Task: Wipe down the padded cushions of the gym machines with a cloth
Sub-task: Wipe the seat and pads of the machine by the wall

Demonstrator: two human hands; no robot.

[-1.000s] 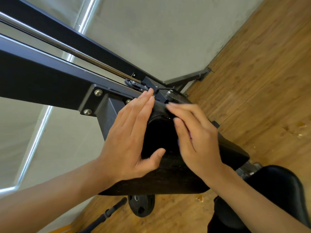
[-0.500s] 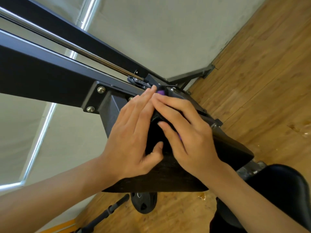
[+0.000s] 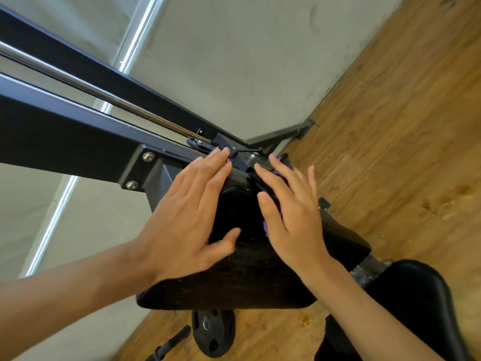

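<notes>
Our right hand, fingers spread straight, presses the purple cloth onto the black padded cushion; our left hand lies flat beside it, gripping nothing. Cloth mostly hidden under the palm.

Gym, weight plate, padded machine cushion
</notes>
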